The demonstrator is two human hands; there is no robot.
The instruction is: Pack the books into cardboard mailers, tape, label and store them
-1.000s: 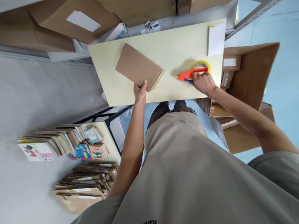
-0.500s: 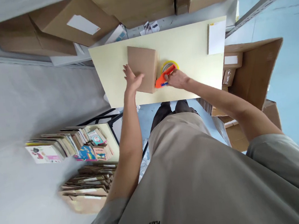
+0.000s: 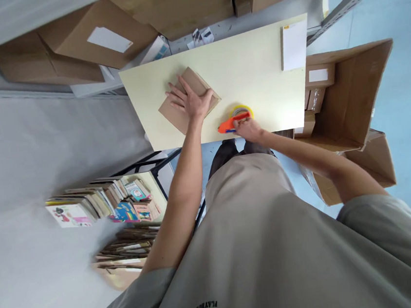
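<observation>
A small brown cardboard box lies turned at an angle on the left part of the pale table. My left hand rests across its top, fingers spread and thumb near the right-hand edge. Close to the table's front edge, my right hand is closed around an orange tape dispenser that carries a yellow-rimmed roll of tape. The dispenser is to the right of the box, apart from it.
A white flat pad or box lies at the table's right end. Large cartons stand on a shelf behind. An open carton with smaller boxes is at right. Books and folded cardboard are at lower left.
The box has turned on the table, and my left hand has moved further over its top. My right hand has drawn the tape dispenser toward me, away from the box.
</observation>
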